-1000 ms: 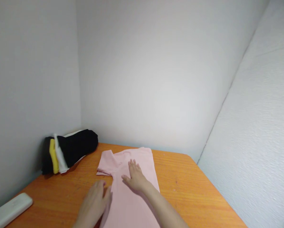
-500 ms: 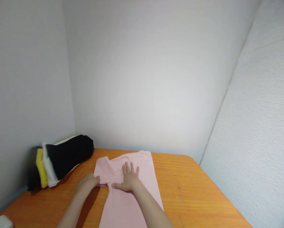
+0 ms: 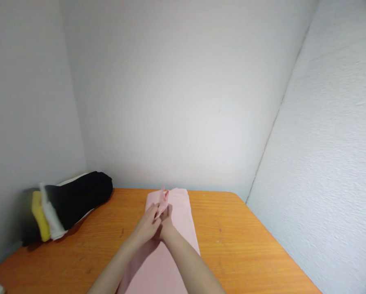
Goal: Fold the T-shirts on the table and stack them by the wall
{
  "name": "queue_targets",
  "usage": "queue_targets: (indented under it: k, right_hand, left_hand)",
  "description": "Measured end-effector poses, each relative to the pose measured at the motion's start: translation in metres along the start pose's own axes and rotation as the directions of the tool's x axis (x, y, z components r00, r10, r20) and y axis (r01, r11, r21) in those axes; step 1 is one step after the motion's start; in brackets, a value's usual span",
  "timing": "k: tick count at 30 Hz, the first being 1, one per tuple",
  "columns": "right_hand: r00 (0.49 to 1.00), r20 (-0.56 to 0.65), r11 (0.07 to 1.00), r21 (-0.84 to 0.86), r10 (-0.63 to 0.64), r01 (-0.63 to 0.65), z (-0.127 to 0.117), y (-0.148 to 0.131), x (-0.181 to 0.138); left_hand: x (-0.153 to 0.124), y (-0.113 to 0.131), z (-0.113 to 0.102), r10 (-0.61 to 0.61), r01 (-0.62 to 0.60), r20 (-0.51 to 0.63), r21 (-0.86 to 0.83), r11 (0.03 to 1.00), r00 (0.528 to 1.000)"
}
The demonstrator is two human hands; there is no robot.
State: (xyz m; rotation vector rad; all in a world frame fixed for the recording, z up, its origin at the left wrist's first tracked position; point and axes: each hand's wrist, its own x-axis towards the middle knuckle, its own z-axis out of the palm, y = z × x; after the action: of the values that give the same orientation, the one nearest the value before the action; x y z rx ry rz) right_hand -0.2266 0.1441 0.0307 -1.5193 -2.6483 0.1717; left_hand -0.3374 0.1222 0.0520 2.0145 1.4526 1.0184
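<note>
Pale walls meet behind an orange wood-grained table.

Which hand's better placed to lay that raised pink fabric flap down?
Probably the left hand: it pinches the raised pink fabric flap. The right hand, partly hidden, seems to rest on the pink fabric garment, better suited to steadying.

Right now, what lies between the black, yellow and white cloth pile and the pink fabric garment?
The head view shows orange wood-grained tabletop between the cloth pile and the pink garment; nearer the camera, the left forearm extends over it.
</note>
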Motion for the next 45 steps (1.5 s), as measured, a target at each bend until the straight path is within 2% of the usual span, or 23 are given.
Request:
queue_targets:
  k: [2,4,7,9,12,14,17,21,25,29,33,36,39,42,45]
  right_hand:
    - [0.999,-0.014,0.999,0.013,-0.038,0.039,-0.004,0.007,-0.01]
    - [0.999,-0.03,0.999,0.024,-0.037,0.038,-0.007,0.022,-0.027]
    - [0.994,-0.08,0.995,0.073,0.077,-0.071,-0.01,0.056,-0.057]
    - [0.975,-0.118,0.978,0.122,0.186,-0.172,-0.013,0.078,-0.072]
    - [0.935,-0.19,0.949,0.16,0.301,-0.272,-0.02,0.098,-0.077]
    - [0.907,-0.233,0.933,0.171,0.351,-0.317,-0.023,0.098,-0.068]
    - [0.867,-0.283,0.91,0.192,0.409,-0.367,-0.024,0.085,-0.048]
    - [0.818,-0.316,0.876,0.213,0.481,-0.432,-0.017,0.063,-0.024]
    - [0.792,-0.314,0.851,0.24,0.524,-0.468,-0.018,0.058,-0.01]
    - [0.804,-0.281,0.847,0.264,0.524,-0.461,-0.029,0.071,-0.003]
    - [0.823,-0.225,0.85,0.218,0.522,-0.479,-0.039,0.075,-0.001]
    - [0.852,-0.237,0.883,0.166,0.468,-0.439,-0.044,0.057,0.008]
    - [0.918,-0.235,0.946,0.13,0.32,-0.297,-0.04,0.027,0.021]
    - [0.964,-0.166,0.975,0.118,0.206,-0.188,-0.024,0.001,0.032]
    - [0.975,-0.103,0.975,0.121,0.198,-0.185,-0.005,-0.007,0.037]
  left_hand:
    - [-0.016,0.0,0.008,0.041,-0.051,0.098,0.096,0.994,0.994]
    - [-0.034,-0.006,0.006,0.076,-0.101,0.167,0.15,0.984,0.983]
    - [-0.054,-0.015,-0.008,0.15,-0.202,0.257,0.189,0.961,0.955]
    - [-0.06,-0.021,-0.018,0.183,-0.247,0.268,0.228,0.942,0.946]
    - [-0.057,-0.032,-0.027,0.168,-0.215,0.183,0.278,0.936,0.969]
    - [-0.053,-0.038,-0.029,0.136,-0.159,0.099,0.288,0.944,0.986]
    - [-0.051,-0.041,-0.029,0.112,-0.113,0.021,0.29,0.95,0.993]
    - [-0.056,-0.034,-0.031,0.112,-0.113,0.02,0.279,0.954,0.993]
    - [-0.06,-0.028,-0.035,0.105,-0.108,0.025,0.265,0.958,0.994]
    - [-0.06,-0.027,-0.036,0.102,-0.102,0.015,0.31,0.945,0.995]
    - [-0.059,-0.026,-0.036,0.129,-0.126,0.018,0.376,0.918,0.992]
    - [-0.058,-0.024,-0.037,0.142,-0.145,0.037,0.399,0.905,0.989]
    - [-0.059,-0.02,-0.039,0.14,-0.152,0.06,0.419,0.895,0.988]
    - [-0.06,-0.019,-0.04,0.145,-0.163,0.074,0.457,0.875,0.987]
    - [-0.059,-0.025,-0.04,0.143,-0.172,0.096,0.499,0.849,0.985]
